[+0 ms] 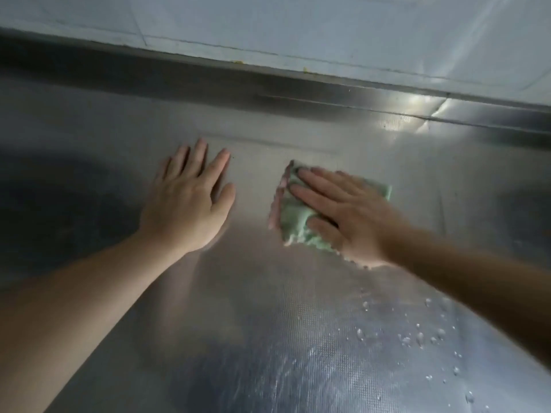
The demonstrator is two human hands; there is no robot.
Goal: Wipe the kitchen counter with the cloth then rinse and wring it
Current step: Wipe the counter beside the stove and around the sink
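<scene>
No readable text, label, brand, number or sign in view. The metal surface [268, 338], the green cloth [293, 217] and the tiled wall [298, 25] at 12 o'clock carry no markings.

Pale tiled wall [328, 31] at the back, grout lines faint. Raised steel lip [268, 84] below it, bright light glare [417, 105] on its right part. Dim overall, dark shadow [59, 204] at left. Yellowish specks along the wall joint.

Two hands [190, 201] [348, 216], one green cloth [293, 216], one steel counter [268, 323], many water drops [417, 338].
</scene>
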